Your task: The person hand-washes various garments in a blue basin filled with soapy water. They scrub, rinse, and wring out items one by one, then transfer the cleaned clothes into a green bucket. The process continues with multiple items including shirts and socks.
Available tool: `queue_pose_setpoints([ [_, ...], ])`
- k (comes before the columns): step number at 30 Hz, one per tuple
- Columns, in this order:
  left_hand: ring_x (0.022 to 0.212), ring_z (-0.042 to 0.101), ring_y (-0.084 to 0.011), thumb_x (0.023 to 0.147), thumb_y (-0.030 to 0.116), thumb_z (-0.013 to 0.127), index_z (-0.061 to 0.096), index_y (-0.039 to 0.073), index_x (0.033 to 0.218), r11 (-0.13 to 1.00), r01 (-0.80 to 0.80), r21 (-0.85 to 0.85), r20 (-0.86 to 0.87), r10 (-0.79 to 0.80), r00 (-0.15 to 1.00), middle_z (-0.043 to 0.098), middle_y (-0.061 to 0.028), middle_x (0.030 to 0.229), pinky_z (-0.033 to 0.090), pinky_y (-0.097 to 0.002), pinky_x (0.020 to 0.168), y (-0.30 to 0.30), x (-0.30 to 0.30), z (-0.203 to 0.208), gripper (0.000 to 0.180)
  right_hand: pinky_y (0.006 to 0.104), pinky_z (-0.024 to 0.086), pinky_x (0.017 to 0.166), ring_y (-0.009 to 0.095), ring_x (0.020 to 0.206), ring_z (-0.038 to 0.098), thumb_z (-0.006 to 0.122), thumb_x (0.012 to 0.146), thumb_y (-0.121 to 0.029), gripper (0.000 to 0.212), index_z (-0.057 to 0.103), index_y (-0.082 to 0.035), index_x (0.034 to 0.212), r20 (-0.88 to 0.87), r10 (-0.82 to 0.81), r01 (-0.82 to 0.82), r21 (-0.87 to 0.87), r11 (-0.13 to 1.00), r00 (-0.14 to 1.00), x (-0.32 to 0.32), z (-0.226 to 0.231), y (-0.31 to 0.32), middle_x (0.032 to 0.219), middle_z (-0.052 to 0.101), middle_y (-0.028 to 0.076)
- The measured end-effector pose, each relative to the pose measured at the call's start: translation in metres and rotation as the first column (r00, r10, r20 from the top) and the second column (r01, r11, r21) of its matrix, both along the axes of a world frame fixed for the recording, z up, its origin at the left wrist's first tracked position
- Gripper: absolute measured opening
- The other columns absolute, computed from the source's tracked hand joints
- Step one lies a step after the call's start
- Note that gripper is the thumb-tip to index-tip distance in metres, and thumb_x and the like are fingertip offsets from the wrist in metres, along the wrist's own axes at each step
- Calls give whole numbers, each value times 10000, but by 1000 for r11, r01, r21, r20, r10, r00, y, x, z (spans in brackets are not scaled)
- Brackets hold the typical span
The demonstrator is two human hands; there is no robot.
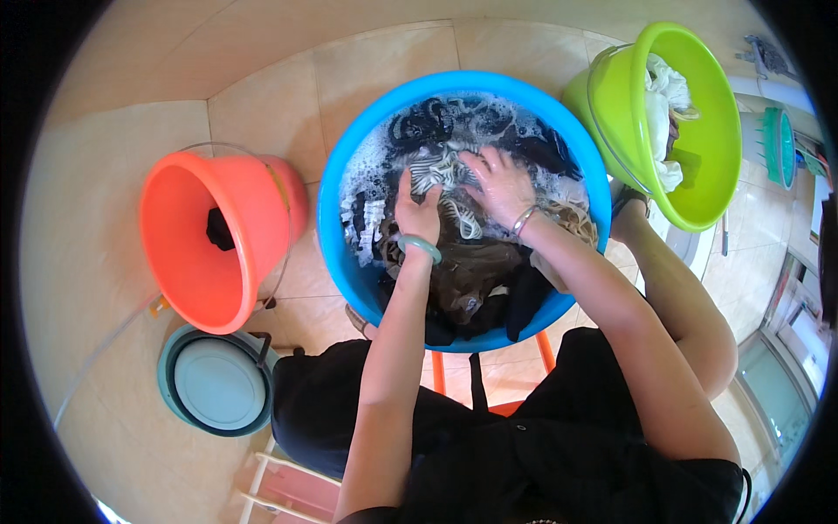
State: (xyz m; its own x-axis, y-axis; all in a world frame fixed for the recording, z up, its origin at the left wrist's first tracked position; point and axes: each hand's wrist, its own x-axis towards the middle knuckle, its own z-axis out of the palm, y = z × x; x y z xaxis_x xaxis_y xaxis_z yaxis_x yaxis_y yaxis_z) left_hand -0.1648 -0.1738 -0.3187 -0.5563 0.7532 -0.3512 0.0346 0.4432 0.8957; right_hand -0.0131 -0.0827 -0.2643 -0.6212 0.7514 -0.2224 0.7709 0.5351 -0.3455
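Observation:
A blue basin (330, 205) of sudsy water and soaking clothes stands in front of me. Over its middle, a black-and-white striped garment (428, 171) lies bunched on top. My left hand (419, 214), with a green bangle at the wrist, grips the garment's near-left side, thumb apart from the fingers. From the right, my right hand (506, 188), wearing a silver bangle, has curved, slightly spread fingers on the same garment. Some fingertips are hidden by cloth and foam. Nearer me lies a dark brown garment (467, 275), with black cloth around it and beige cloth (572, 223) at the right.
At the left, an orange bucket (196, 288) lies tilted, with a small black cloth (218, 229) inside. Below it sits a grey-green lidded bucket (218, 384). A lime-green bucket (711, 166) at the upper right contains white cloth (668, 105). A tiled wall (367, 39) rises behind the basin.

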Motion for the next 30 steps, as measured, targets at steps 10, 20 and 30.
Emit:
queue_pose_setpoints([
  [10, 1010, 633, -353, 813, 56, 629, 610, -36, 1098, 615, 405, -677, -338, -748, 571, 661, -246, 1025, 475, -421, 878, 21, -6, -52, 299, 481, 507, 799, 400, 922, 650, 373, 1000, -387, 428, 531, -91, 1266, 397, -163, 296, -301, 907, 903, -21, -64, 31, 1098, 646, 211],
  [20, 959, 646, -233, 936, 456, 561, 621, 34, 1126, 991, -129, 26, 939, 20, 343, 680, -113, 1063, 514, -379, 870, 31, -7, 43, 467, 388, 448, 725, 223, 903, 553, 657, 772, -228, 265, 616, -168, 1027, -365, 198, -147, 163, 976, 910, -16, 74, -28, 941, 536, 25],
  [30, 721, 517, -132, 917, 499, 581, 525, 88, 1215, 974, -10, 226, 956, -224, -188, 565, -29, 851, 460, -263, 570, 13, 4, 109, 510, 360, 429, 674, 189, 889, 508, 715, 732, -407, 432, 651, -254, 1132, -524, 214, -99, 238, 966, 824, -41, 161, -96, 1002, 542, -10],
])
